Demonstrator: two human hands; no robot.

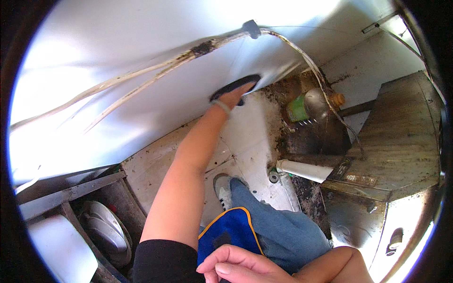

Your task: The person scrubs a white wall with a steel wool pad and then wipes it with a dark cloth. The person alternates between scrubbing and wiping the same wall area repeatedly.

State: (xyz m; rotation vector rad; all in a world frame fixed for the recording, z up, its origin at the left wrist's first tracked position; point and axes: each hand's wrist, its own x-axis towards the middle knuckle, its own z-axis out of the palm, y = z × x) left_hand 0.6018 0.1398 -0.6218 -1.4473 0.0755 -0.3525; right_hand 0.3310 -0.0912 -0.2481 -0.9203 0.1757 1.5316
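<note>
My left hand, blurred, is stretched out to the pale, shiny wall panel. It lies against a long, dark oval thing on that panel; whether the fingers grip it cannot be told. A light band circles the wrist. Low in the picture, my right hand is loosely curled in front of my body, thumb near the forefinger, with nothing visible in it. Behind it hangs a blue apron with yellow edging. Below the left hand is a stained, light tiled floor.
Worn cables cross before the panel. At right are a bottle with a green label, a white plastic pipe and a grimy cabinet. Metal lids or pans sit in a compartment at lower left. My shoe is on the floor.
</note>
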